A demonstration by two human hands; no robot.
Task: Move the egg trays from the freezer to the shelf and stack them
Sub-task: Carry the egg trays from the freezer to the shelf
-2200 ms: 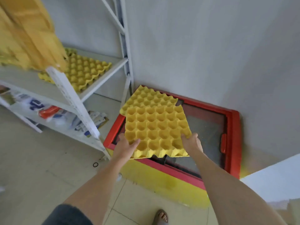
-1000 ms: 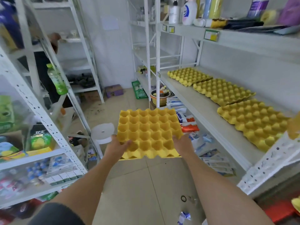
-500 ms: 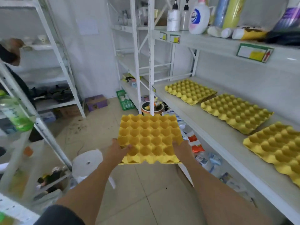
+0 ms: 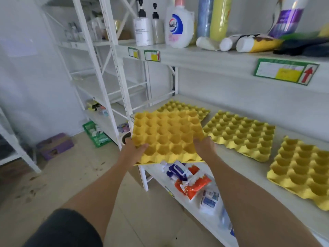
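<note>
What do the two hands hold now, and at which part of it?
Both hold one yellow egg tray by its near edge: the left hand at the near-left corner, the right hand at the near-right corner.

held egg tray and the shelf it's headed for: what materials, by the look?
Held egg tray: likely moulded paper pulp, matte yellow; soft-edged cups, no gloss, though thin foam or plastic isn't ruled out. Shelf: white painted board, faintly grained, on punched uprights that look like painted steel.

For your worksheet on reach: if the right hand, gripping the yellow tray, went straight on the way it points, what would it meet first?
Probably the far egg tray on the shelf, which the held tray in the right hand already overlaps; depth unclear.
</note>
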